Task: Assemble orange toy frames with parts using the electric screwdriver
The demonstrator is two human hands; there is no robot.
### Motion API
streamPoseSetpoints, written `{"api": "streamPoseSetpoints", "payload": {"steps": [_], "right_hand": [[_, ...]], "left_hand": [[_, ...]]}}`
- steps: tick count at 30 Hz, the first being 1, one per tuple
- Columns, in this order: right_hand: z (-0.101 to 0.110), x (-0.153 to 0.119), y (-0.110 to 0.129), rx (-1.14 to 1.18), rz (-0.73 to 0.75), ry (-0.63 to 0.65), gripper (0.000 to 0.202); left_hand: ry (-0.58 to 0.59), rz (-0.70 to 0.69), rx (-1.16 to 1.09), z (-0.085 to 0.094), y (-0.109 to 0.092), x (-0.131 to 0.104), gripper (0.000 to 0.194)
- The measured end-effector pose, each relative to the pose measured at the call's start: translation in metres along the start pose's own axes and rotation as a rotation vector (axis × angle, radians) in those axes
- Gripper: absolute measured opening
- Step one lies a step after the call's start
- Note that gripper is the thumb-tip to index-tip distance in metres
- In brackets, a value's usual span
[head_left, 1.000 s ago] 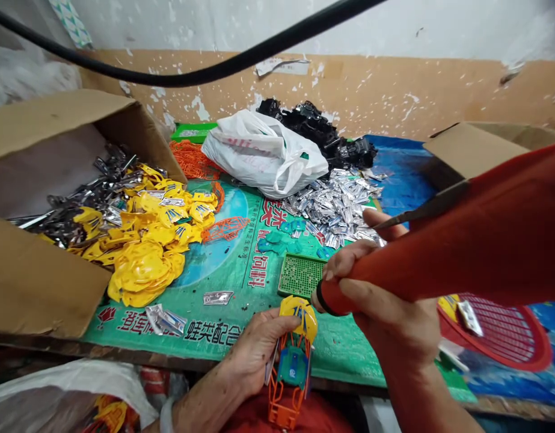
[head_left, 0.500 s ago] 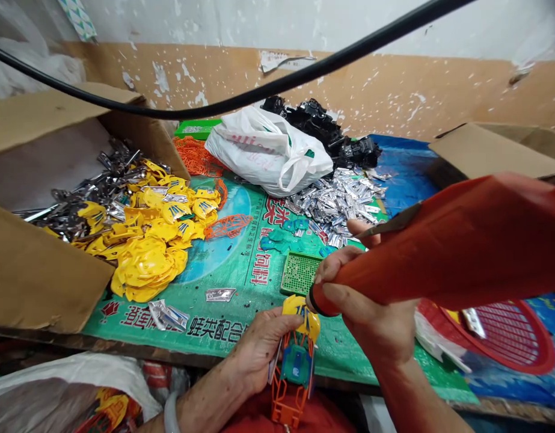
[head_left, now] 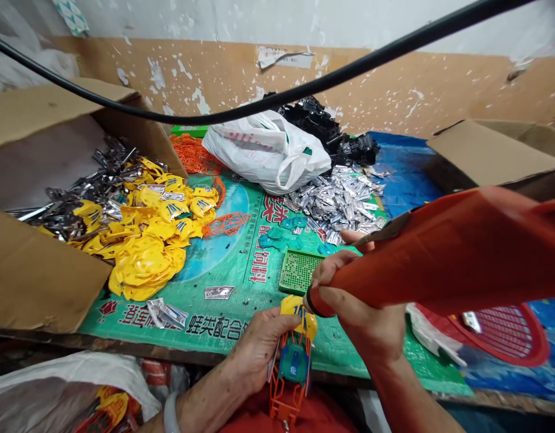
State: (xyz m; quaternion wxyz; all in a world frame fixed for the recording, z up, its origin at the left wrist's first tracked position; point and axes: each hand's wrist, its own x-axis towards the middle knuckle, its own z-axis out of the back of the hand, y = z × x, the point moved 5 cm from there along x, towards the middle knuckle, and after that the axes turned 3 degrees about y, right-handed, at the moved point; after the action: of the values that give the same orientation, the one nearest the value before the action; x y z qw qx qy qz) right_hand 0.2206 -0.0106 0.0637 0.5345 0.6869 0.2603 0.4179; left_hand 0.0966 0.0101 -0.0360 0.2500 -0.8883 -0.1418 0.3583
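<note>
In my left hand (head_left: 259, 343) is a toy car body (head_left: 293, 367), gripped near its yellow front piece. It has an orange lattice frame, a teal middle block and silver side panels. My right hand (head_left: 367, 313) is wrapped round the front of a large red electric screwdriver (head_left: 421, 258), with a grey lever along its top. The dark nose of the screwdriver points down at the right side of the yellow piece; its very tip is hard to make out. Just beyond sits a small green tray (head_left: 299, 270) holding tiny metal pieces.
Yellow shells (head_left: 146, 264) spill from a cardboard box (head_left: 47, 270) at left. Silver panels (head_left: 335, 204), a white plastic bag (head_left: 268, 150) and black parts (head_left: 313, 120) lie at the back. A red basket (head_left: 507, 331) stands at right. A black cable (head_left: 214, 114) hangs across the view.
The whole view has shifted slightly. Both hands hold the same things; the screwdriver's nose stays at the yellow piece, while its rear end sits a little lower in view.
</note>
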Motion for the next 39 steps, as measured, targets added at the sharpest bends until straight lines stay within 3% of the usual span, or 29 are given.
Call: {"api": "streamPoseSetpoints", "payload": {"steps": [9, 15, 19, 23, 29, 39], "right_hand": [[-0.006, -0.002, 0.001, -0.004, 0.037, 0.010, 0.033], [0.000, -0.006, 0.008, 0.008, 0.038, -0.023, 0.023], [0.025, 0.014, 0.014, -0.047, 0.114, -0.205, 0.018], [0.052, 0.047, 0.002, -0.101, 0.127, -0.372, 0.016], [0.062, 0.069, -0.024, -0.198, 0.050, -0.379, 0.016], [0.058, 0.067, -0.030, -0.216, 0.014, -0.354, 0.013]], "left_hand": [[-0.005, -0.023, -0.026, 0.006, 0.006, 0.001, 0.021], [-0.004, 0.017, -0.004, 0.004, 0.003, -0.002, 0.021], [-0.054, 0.010, 0.010, 0.002, -0.002, -0.007, 0.018], [-0.078, 0.051, 0.084, 0.005, 0.000, -0.007, 0.021], [-0.042, 0.085, 0.087, 0.008, 0.002, -0.004, 0.023], [-0.057, 0.105, 0.094, 0.007, 0.001, -0.004, 0.022]]}}
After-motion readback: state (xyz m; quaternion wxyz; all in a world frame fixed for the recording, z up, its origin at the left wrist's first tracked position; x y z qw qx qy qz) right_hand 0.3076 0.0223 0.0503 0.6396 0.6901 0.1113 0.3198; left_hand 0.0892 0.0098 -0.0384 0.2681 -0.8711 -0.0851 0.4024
